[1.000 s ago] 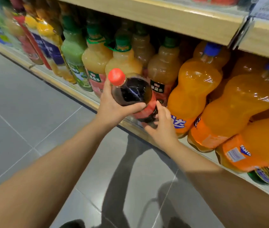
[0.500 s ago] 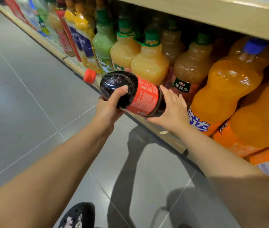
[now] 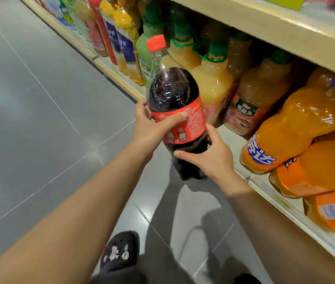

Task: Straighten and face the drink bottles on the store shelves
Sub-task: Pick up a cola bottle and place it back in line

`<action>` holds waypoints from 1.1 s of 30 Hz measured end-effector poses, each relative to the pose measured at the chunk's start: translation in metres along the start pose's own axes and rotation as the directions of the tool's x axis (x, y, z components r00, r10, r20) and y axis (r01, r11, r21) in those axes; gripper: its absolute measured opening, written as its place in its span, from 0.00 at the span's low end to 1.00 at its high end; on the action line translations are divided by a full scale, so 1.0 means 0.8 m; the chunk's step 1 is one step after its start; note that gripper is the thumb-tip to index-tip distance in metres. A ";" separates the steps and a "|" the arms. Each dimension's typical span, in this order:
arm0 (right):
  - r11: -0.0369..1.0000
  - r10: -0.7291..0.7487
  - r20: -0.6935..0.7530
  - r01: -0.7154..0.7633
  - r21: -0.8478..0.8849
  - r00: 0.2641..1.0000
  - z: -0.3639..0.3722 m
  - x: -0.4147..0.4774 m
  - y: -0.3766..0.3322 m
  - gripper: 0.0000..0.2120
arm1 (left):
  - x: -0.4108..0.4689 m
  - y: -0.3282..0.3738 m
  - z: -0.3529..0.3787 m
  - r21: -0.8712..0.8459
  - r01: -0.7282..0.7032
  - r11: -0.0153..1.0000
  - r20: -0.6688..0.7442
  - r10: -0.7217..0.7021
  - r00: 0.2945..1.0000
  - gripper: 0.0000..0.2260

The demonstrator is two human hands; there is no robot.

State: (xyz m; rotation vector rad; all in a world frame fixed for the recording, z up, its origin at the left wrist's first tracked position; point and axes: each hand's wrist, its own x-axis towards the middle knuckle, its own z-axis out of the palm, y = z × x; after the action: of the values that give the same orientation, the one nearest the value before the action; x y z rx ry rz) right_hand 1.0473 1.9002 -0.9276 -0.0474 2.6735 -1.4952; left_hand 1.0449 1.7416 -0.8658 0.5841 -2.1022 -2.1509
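A large dark cola bottle (image 3: 170,93) with a red cap and red label is held upright in the aisle, just in front of the low shelf. My left hand (image 3: 152,128) wraps the label from the left. My right hand (image 3: 209,156) grips the lower body from the right. Behind it stand yellow juice bottles (image 3: 213,87) with green caps and a brownish juice bottle (image 3: 258,99). Big orange soda bottles (image 3: 297,124) with blue caps lean at the right on the same shelf.
The wooden shelf edge (image 3: 281,199) runs diagonally from top left to bottom right, with an upper shelf board (image 3: 275,35) overhead. More bottles (image 3: 119,39) line the shelf farther left. Grey tiled floor (image 3: 39,119) fills the left. My black shoe (image 3: 119,253) is below.
The cola bottle lay tipped sideways with its cap pointing left; now it is upright, cap up, out in front of the shelf. Both hands stay on it, and the view has shifted.
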 end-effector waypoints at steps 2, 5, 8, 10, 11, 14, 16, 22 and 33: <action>0.997 0.039 0.069 -0.043 0.065 0.997 0.002 -0.019 -0.032 0.44 | -0.016 0.029 -0.022 0.024 0.071 0.997 -0.021 -0.070 0.997 0.37; 0.986 0.107 0.200 -0.130 0.103 0.974 -0.007 -0.049 -0.098 0.43 | -0.049 0.084 -0.060 0.054 0.169 0.984 -0.088 -0.164 0.983 0.41; 0.988 0.084 0.321 -0.121 0.097 0.943 -0.034 -0.067 -0.189 0.42 | -0.080 0.163 -0.100 0.029 0.233 0.972 -0.143 -0.227 0.963 0.44; 0.995 0.039 0.342 -0.069 0.074 0.939 -0.056 -0.064 -0.260 0.38 | -0.090 0.227 -0.124 0.001 0.233 0.972 -0.173 -0.230 0.958 0.43; 0.996 0.021 0.353 -0.052 0.078 0.935 -0.066 -0.059 -0.299 0.35 | -0.093 0.263 -0.137 -0.016 0.227 0.974 -0.189 -0.225 0.956 0.43; 1.000 -0.009 0.367 0.006 0.007 0.930 -0.093 -0.030 -0.439 0.39 | -0.090 0.389 -0.181 -0.058 0.166 0.984 -0.233 -0.175 0.957 0.39; 0.999 -0.038 0.368 0.047 -0.015 0.929 -0.103 -0.013 -0.521 0.45 | -0.086 0.464 -0.209 -0.069 0.121 0.990 -0.246 -0.134 0.960 0.36; 0.991 -0.122 0.280 0.135 -0.027 0.952 -0.101 0.006 -0.756 0.47 | -0.075 0.676 -0.319 -0.057 -0.021 0.998 -0.254 0.006 0.967 0.44; 0.985 -0.142 0.328 0.168 -0.051 0.934 -0.015 0.065 -0.891 0.51 | -0.004 0.752 -0.441 -0.078 -0.049 0.996 -0.337 0.020 0.941 0.45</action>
State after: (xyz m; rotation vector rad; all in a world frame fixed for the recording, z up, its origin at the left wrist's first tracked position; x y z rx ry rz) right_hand 0.9865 1.5337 -0.3169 -0.4775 2.5051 -1.2865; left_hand 1.0367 1.3739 -0.2730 0.8310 -1.8171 -1.9451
